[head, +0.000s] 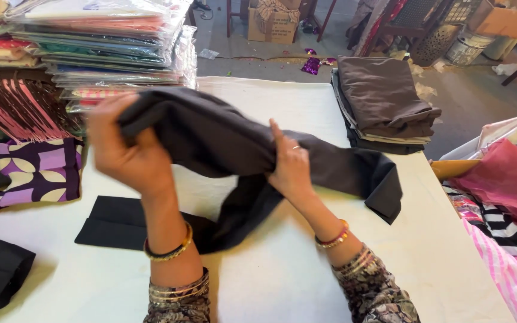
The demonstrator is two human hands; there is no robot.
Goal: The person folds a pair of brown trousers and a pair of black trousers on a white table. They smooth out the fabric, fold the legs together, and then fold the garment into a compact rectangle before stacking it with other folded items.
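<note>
Now, hands: both are lifting one dark cloth [222, 140] over the white table [282, 281].
Left hand [124, 152]: it is closing its fingers around the cloth's upper end, at 9 o'clock from the cloth's middle.
Right hand [291, 167]: it is gripping the bunched middle, thumb pointing up.
Cloth: its loose end is hanging toward 4 o'clock; another part is trailing down onto the table at 7 o'clock.
Around: a folded brown pile [384, 101] is lying at 2 o'clock; wrapped fabric packs [103, 48] are standing at 10 o'clock.
</note>
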